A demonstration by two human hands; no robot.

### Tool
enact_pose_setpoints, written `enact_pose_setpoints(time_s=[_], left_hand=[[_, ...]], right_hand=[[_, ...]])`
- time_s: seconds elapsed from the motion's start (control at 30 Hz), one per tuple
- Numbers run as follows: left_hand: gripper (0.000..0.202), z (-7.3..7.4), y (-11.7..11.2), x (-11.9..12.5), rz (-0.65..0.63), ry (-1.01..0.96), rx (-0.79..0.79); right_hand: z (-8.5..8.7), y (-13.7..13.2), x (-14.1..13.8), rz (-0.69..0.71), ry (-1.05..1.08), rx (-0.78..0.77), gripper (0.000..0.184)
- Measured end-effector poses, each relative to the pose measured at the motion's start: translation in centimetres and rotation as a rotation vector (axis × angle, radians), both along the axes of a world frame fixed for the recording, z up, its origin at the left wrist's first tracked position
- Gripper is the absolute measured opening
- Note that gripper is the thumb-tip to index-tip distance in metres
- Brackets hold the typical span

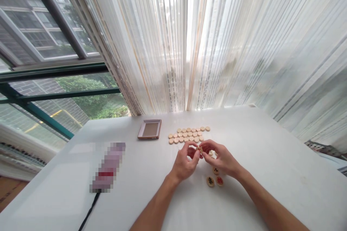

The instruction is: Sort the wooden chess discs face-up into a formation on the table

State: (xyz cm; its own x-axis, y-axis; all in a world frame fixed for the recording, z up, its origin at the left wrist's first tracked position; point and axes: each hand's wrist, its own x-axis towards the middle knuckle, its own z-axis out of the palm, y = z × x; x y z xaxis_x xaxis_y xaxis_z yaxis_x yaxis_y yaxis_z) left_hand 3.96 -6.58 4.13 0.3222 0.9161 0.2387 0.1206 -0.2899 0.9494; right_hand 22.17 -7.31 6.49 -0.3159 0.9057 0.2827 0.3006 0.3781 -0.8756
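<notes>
From the head view, we see our left hand [184,162] and right hand [221,157] close together over the white table [271,151]. Both are pinching one small round piece [199,149] with their fingertips, so neither hand is free. We think they use just the tips because the piece is so little, and two hands can keep it steady and tipped up on its edge. A dark mark shows on it, but it is too small to read.

The held piece is right between the two hands. Just past them, light round pieces [189,134] lie flat in three neat rows. We see no marks on their tops; maybe they are face down, and rows make them easy to count. Closer to us, below the right hand, lie a black-marked piece [210,181], a red-marked piece [219,181] and another dark-marked piece [215,170]. One more pale piece [210,153] peeks out by the right fingers.

Off to the left, well apart from the hands, sit a shallow box [148,137] and a blurry purple thing [108,168] with a black cord [90,209]. We cannot tell what the purple thing is.
</notes>
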Motion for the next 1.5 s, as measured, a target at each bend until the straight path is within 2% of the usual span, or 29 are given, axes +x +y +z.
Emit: enact_pose_setpoints(time_s=[0.23, 0.43, 0.67, 1.03, 1.5], left_hand=[[0.022, -0.27, 0.25, 0.12, 0.025, -0.008, -0.018], [0.019, -0.34, 0.12, 0.04, -0.009, -0.007, 0.02], [0.023, -0.26, -0.07, 0.17, 0.0, 0.048, 0.114], [0.028, -0.36, -0.48, -0.02, 0.03, 0.248, 0.288], [0.023, -0.41, -0.36, -0.08, 0.059, 0.197, 0.277]], right_hand=[[-0.47, 0.04, -0.24, -0.004, -0.06, 0.025, 0.017], [-0.41, -0.05, -0.22, -0.041, -0.04, 0.048, 0.017], [-0.28, 0.07, -0.12, -0.029, -0.005, 0.044, 0.013], [-0.08, -0.03, -0.09, -0.09, -0.091, 0.062, 0.013], [-0.02, 0.02, 0.04, -0.048, -0.088, 0.113, 0.011]])
